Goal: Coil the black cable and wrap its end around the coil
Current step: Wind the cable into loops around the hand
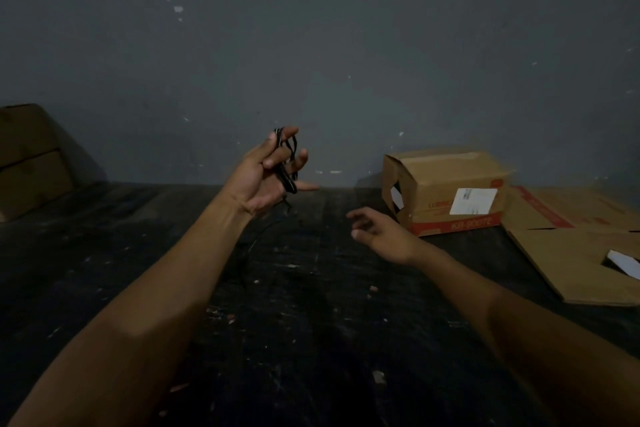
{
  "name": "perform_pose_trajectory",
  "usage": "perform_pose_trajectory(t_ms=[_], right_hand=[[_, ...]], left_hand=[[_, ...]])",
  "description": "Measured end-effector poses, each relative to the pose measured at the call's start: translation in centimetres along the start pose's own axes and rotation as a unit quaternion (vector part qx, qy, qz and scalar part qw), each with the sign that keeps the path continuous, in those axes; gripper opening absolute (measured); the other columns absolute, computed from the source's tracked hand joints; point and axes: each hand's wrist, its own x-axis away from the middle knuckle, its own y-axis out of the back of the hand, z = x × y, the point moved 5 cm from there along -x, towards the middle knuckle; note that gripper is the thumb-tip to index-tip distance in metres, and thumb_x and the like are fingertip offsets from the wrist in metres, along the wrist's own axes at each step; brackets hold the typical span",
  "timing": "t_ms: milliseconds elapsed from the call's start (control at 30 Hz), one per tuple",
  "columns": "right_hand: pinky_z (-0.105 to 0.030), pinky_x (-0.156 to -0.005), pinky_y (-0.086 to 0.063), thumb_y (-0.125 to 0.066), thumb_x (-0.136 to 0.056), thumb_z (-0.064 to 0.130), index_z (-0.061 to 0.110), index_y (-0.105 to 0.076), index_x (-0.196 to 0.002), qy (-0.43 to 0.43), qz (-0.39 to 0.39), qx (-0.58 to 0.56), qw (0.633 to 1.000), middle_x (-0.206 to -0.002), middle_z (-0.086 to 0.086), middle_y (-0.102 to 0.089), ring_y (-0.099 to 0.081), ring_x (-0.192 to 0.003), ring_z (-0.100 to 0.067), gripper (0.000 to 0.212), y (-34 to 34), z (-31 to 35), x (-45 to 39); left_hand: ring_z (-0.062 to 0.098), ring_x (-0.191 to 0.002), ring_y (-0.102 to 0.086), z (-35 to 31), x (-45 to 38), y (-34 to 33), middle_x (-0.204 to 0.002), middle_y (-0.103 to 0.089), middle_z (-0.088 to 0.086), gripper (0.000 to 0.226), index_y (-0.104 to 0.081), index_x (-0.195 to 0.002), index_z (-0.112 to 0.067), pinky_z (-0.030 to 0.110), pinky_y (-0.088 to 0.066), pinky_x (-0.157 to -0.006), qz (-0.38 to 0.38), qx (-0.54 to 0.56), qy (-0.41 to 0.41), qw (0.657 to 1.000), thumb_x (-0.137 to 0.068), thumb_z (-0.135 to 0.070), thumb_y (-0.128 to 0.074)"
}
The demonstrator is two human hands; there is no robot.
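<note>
My left hand is raised above the dark table, palm toward me, with loops of the black cable wound around its fingers. A loose strand of the cable trails down from the hand past my left forearm onto the table. My right hand hovers lower and to the right, palm down, fingers apart and holding nothing. It is clear of the cable.
A cardboard box with a white label lies on its side at the back right. Flattened cardboard lies at the right edge. Another box stands at the far left. The dark table is scuffed, with small debris. A grey wall stands behind.
</note>
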Motion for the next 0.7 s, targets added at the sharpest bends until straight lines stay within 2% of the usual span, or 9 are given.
perform_pose_trajectory(t_ms=[100,167,233,333,433,533,600,700], right_hand=[[-0.03,-0.085,-0.046,-0.048,-0.098,0.017,0.02,-0.031,-0.145,-0.003,-0.001,-0.021,1.0,-0.144,-0.008,-0.042,-0.051,-0.121,-0.025,0.051,-1.5,0.6,-0.7],[-0.033,-0.084,-0.048,-0.047,-0.097,0.014,0.023,-0.021,-0.149,-0.002,-0.001,-0.048,0.999,-0.153,-0.009,-0.031,-0.052,-0.122,-0.031,0.059,-2.2,0.5,-1.1],[-0.036,-0.082,-0.051,-0.047,-0.097,0.011,0.025,-0.015,-0.151,-0.006,-0.015,-0.085,0.996,-0.155,-0.008,-0.027,-0.058,-0.111,-0.031,0.064,-2.5,0.6,-1.3],[-0.034,-0.075,-0.054,-0.044,-0.097,0.003,0.026,-0.013,-0.151,-0.038,-0.042,-0.149,0.987,-0.154,-0.007,-0.029,-0.061,-0.096,-0.024,0.067,-2.6,0.5,-1.4],[-0.033,-0.072,-0.053,-0.044,-0.093,-0.003,0.03,-0.022,-0.149,-0.063,-0.007,-0.219,0.974,-0.135,-0.01,-0.048,-0.061,-0.09,-0.024,0.069,-3.0,0.0,-1.2],[-0.033,-0.074,-0.051,-0.05,-0.093,0.005,0.023,-0.044,-0.136,-0.081,0.062,-0.234,0.967,-0.124,-0.009,-0.058,-0.059,-0.094,-0.022,0.047,-4.0,-0.7,-0.6],[-0.027,-0.065,-0.05,-0.047,-0.098,0.014,0.016,-0.058,-0.12,-0.069,0.069,-0.21,0.973,-0.107,-0.006,-0.065,-0.062,-0.084,-0.018,0.025,-4.4,-1.1,-0.1],[-0.022,-0.049,-0.047,-0.039,-0.102,0.023,0.015,-0.062,-0.105,-0.062,0.048,-0.092,0.993,-0.084,-0.002,-0.066,-0.061,-0.061,-0.012,0.024,-4.4,-1.8,0.6]], left_hand=[[0.013,-0.082,-0.069,-1.2,-0.2,-1.4,-0.044,-0.039,-0.007,0.032,-0.063,-0.11,-0.02,0.074,-0.044,-0.086,0.027,0.005,-0.002,1.0,-0.102,-0.035,-0.037],[0.013,-0.081,-0.068,-1.9,-0.2,-2.1,-0.044,-0.04,-0.007,0.032,-0.063,-0.111,-0.019,0.074,-0.045,-0.086,0.04,0.002,-0.004,0.999,-0.102,-0.034,-0.035],[0.013,-0.082,-0.068,-2.3,-0.2,-2.8,-0.044,-0.04,-0.007,0.032,-0.061,-0.113,-0.019,0.075,-0.044,-0.086,0.051,-0.005,-0.003,0.999,-0.103,-0.034,-0.034],[0.014,-0.084,-0.068,-2.4,-0.2,-3.8,-0.045,-0.04,-0.007,0.032,-0.06,-0.114,-0.018,0.076,-0.042,-0.088,0.067,-0.008,-0.001,0.998,-0.103,-0.033,-0.034],[0.015,-0.085,-0.068,-2.2,-0.1,-4.8,-0.045,-0.04,-0.007,0.034,-0.061,-0.115,-0.017,0.076,-0.042,-0.087,0.079,-0.001,-0.001,0.997,-0.103,-0.032,-0.033],[0.015,-0.084,-0.069,-1.9,-0.3,-5.9,-0.045,-0.04,-0.007,0.035,-0.06,-0.117,-0.016,0.077,-0.041,-0.087,0.083,0.002,-0.001,0.997,-0.103,-0.033,-0.032],[0.014,-0.084,-0.069,-1.6,-0.5,-6.5,-0.045,-0.041,-0.007,0.035,-0.058,-0.119,-0.016,0.077,-0.041,-0.087,0.084,-0.003,-0.001,0.996,-0.104,-0.033,-0.032],[0.014,-0.085,-0.069,-1.5,-0.6,-7.2,-0.045,-0.041,-0.008,0.035,-0.057,-0.122,-0.015,0.076,-0.041,-0.088,0.092,0.002,-0.003,0.996,-0.103,-0.033,-0.033]])
